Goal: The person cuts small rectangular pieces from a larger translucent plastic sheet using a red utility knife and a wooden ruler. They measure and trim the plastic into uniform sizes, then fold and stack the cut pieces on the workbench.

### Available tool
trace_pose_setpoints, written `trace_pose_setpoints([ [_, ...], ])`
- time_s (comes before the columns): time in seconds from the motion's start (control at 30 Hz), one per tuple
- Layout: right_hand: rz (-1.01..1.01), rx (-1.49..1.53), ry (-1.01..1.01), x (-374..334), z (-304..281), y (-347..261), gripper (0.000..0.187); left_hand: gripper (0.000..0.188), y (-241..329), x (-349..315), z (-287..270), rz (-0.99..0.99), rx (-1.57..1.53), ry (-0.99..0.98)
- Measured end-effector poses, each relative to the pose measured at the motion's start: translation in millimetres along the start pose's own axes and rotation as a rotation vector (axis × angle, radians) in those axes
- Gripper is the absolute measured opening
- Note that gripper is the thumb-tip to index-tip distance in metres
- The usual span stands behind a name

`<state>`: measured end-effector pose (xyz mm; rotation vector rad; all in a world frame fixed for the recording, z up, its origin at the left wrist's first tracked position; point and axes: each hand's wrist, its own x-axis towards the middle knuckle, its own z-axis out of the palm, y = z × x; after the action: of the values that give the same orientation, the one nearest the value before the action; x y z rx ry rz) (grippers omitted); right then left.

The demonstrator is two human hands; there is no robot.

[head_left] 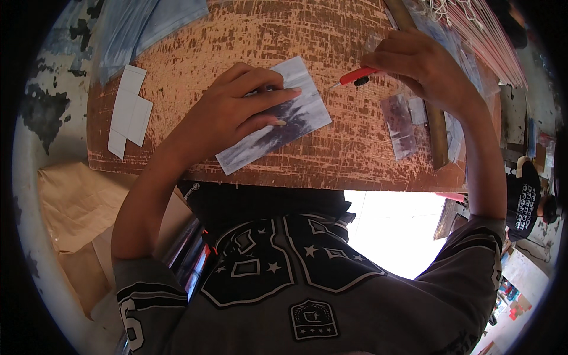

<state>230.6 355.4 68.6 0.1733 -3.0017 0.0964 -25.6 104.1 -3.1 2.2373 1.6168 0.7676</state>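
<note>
Fingers spread, my left hand [236, 106] presses on a rectangular sheet with a grey-and-dark cloudy print [310, 97]. The sheet lies at a slant on the worn wooden table, and my palm and fingers cover part of it. To the right of the sheet, my right hand [417, 65] is closed around a red craft knife [356, 76] with a black knob. The knife's thin blade points left, toward the sheet's right edge. Whether its tip touches the table I cannot tell.
The table top [355, 157] is heavily scored. A white notched paper piece [130, 109] lies at its left, clear plastic [168, 21] at the far left. A long wooden strip [438, 139] and a small printed piece [399, 127] lie right. Brown paper [83, 195] sits below left.
</note>
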Motion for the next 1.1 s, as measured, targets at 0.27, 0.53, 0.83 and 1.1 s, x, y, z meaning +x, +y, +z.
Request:
trace_pose_setpoints([
  [0.27, 0.0, 0.015, -0.009, 0.4, 0.7, 3.9, 0.031, 0.051, 1.3, 0.1, 0.0, -0.02, -0.009, -0.009],
  [0.53, -0.045, 0.003, -0.004, -0.9, 2.3, 10.9, 0.033, 0.051, 1.2, -0.3, 0.0, -0.021, 0.0, -0.017],
  [0.83, 0.004, 0.01, -0.026, -8.5, 6.0, 16.9, 0.031, 0.051, 0.0, -0.2, -0.3, -0.006, 0.005, -0.016],
  [1.1, 0.2, 0.037, 0.083, -45.8, -19.7, 8.8, 0.032, 0.05, -1.6, 0.8, -0.2, -0.005, -0.043, -0.023],
])
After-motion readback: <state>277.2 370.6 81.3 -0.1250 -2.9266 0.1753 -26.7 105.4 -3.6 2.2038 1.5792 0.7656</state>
